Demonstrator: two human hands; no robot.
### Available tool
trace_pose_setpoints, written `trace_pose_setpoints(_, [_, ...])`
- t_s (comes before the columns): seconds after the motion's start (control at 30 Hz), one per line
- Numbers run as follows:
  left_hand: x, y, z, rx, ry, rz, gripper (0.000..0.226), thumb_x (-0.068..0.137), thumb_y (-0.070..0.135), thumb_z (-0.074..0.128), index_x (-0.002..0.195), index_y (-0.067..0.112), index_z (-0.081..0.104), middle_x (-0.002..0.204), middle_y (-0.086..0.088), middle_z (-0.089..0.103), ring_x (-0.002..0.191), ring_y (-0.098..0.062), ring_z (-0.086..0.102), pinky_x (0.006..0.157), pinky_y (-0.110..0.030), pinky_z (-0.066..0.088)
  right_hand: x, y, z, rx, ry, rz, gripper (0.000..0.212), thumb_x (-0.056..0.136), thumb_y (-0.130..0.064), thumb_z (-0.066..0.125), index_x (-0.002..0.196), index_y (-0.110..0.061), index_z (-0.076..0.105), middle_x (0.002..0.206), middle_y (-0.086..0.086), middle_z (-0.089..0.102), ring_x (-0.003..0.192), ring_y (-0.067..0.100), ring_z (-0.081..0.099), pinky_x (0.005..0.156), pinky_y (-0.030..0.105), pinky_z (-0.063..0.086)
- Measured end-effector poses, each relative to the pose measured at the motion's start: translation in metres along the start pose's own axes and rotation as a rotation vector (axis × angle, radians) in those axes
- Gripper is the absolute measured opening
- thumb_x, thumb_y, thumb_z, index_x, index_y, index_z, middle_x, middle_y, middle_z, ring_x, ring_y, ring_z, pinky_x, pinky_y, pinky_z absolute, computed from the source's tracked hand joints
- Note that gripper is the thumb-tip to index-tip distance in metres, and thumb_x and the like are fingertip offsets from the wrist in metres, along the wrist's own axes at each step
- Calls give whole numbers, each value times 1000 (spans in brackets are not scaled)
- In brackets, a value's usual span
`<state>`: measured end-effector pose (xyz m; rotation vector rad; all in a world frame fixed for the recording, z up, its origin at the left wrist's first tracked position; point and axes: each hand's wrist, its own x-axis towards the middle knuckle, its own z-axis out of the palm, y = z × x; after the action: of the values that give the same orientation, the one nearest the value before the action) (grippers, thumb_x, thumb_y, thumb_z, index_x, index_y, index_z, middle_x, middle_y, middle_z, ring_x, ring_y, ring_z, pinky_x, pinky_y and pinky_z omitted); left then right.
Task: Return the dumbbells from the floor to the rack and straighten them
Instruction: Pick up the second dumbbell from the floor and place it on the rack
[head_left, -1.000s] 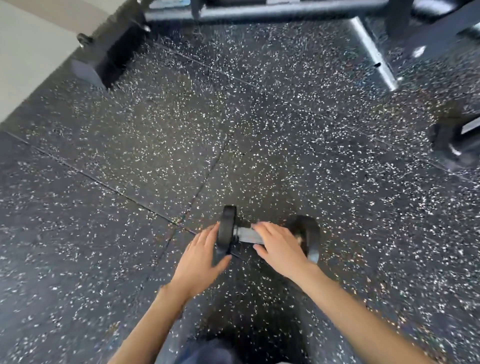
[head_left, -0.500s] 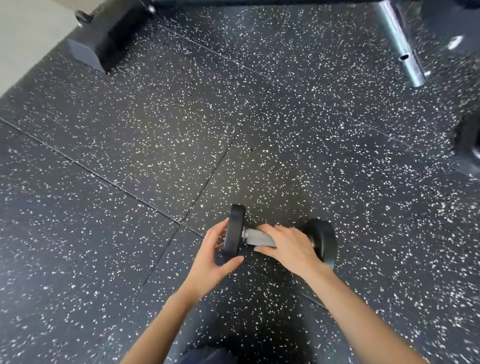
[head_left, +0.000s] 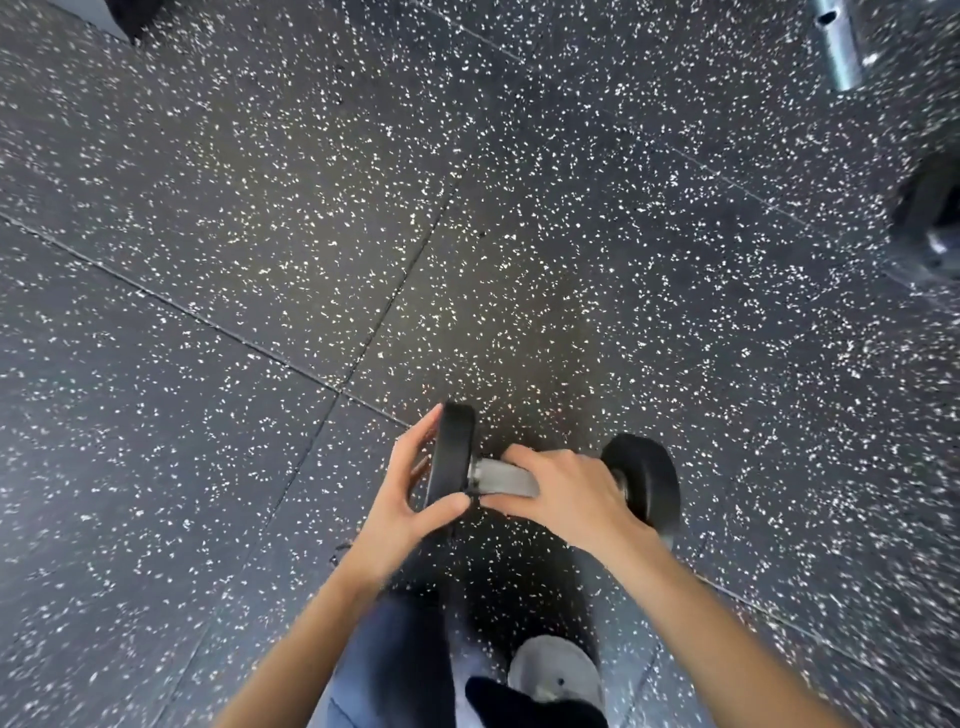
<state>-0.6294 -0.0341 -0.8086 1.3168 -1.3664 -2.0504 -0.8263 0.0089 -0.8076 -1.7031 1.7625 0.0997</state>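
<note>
Shifted since the earlier frame: dumbbell (head_left: 498, 475) lower in view and tilted, left head raised above right head; rack parts moved off toward the top edge; shoe now visible at bottom.

Upper left corner: dark rack foot (head_left: 130, 15), cut off by the frame edge. Across the whole view: speckled black rubber floor (head_left: 260, 234), tile seams crossing left of centre.

Lower centre left: left hand (head_left: 402, 512), fingers spread wide around the left dumbbell head (head_left: 451, 457), thumb pressed on the near rim, fingertips on the far side. Head cupped, not fully enclosed.

Lower centre: grey handle, partly exposed between the two hands. Right hand (head_left: 569, 496) closed over the handle from above, fingers wrapped around it. Right dumbbell head (head_left: 647, 480) just beyond the knuckles, low near the floor; contact with the floor not determinable.

Bottom centre: blue trouser leg (head_left: 395, 670) and grey shoe (head_left: 558, 670).

Upper right: metal rack tube (head_left: 839, 47), with one hole. Right edge: second dark object (head_left: 932, 228), blurred, identity not determinable.
</note>
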Motion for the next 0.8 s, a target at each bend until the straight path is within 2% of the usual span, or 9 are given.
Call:
trace_pose_setpoints(0.07, [-11, 20, 3, -36, 5, -6, 92, 66, 60, 72, 143, 32, 31, 146, 7, 39, 134, -14, 38, 107, -30, 36, -13, -11, -18, -26, 10, -3, 47, 76, -74, 42, 92, -30, 46, 73, -5, 64, 70, 21, 63, 49, 29, 31])
trace_pose_setpoints(0.17, [-28, 60, 8, -35, -26, 4, 78, 76, 53, 66, 143, 34, 30, 140, 29, 40, 133, 4, 33, 98, -8, 33, -37, -27, -51, -33, 42, -4, 46, 76, -73, 44, 93, -31, 49, 73, -5, 65, 70, 20, 64, 50, 28, 34])
trace_pose_setpoints(0.23, [-42, 90, 11, -43, -45, 4, 76, 78, 56, 63, 143, 34, 30, 140, 30, 40, 134, 5, 31, 98, -6, 31, -57, -39, -78, -22, 63, 7, 48, 75, -74, 45, 95, -31, 51, 76, -4, 67, 71, 21, 64, 51, 28, 38])
trace_pose_setpoints(0.33, [-69, 139, 19, -79, -65, 10, 74, 78, 58, 61, 142, 35, 32, 144, 23, 38, 137, -3, 30, 107, -19, 32, -91, -63, -122, -12, 97, 35, 54, 73, -75, 43, 101, -29, 52, 79, 0, 68, 75, 25, 64, 55, 32, 42])
trace_pose_setpoints(0.47, [-111, 208, 34, -109, -80, 35, 81, 77, 68, 56, 143, 26, 34, 148, 10, 39, 138, -12, 32, 109, -27, 32, -142, -96, -189, 9, 119, 60, 56, 73, -75, 45, 102, -29, 54, 75, -2, 68, 72, 24, 66, 55, 31, 45])
trace_pose_setpoints(0.57, [-143, 258, 47, -144, -67, -17, 71, 83, 66, 49, 141, 26, 38, 147, 3, 41, 137, -18, 35, 114, -47, 26, -187, -122, -240, -16, 176, 62, 53, 73, -75, 47, 99, -30, 56, 71, -3, 67, 67, 23, 65, 51, 29, 41])
trace_pose_setpoints(0.63, [-166, 295, 57, -171, -47, -50, 61, 83, 60, 49, 137, 32, 43, 144, 9, 45, 135, -13, 38, 114, -49, 25, -217, -141, -273, -16, 183, 80, 54, 73, -76, 46, 100, -31, 56, 72, -4, 67, 68, 22, 65, 53, 30, 44])
trace_pose_setpoints(0.7, [-192, 334, 68, -193, -27, -57, 55, 82, 56, 51, 132, 35, 48, 140, 7, 49, 131, -16, 43, 112, -51, 28, -247, -158, -304, -12, 182, 95, 56, 73, -77, 43, 103, -31, 55, 74, -4, 67, 70, 22, 65, 56, 32, 47])
trace_pose_setpoints(0.8, [-232, 392, 84, -177, -43, -32, 59, 81, 63, 50, 134, 35, 47, 141, 4, 47, 132, -20, 42, 111, -54, 29, -291, -181, -347, 2, 192, 114, 61, 73, -78, 38, 106, -30, 53, 78, -2, 67, 75, 24, 64, 57, 33, 46])
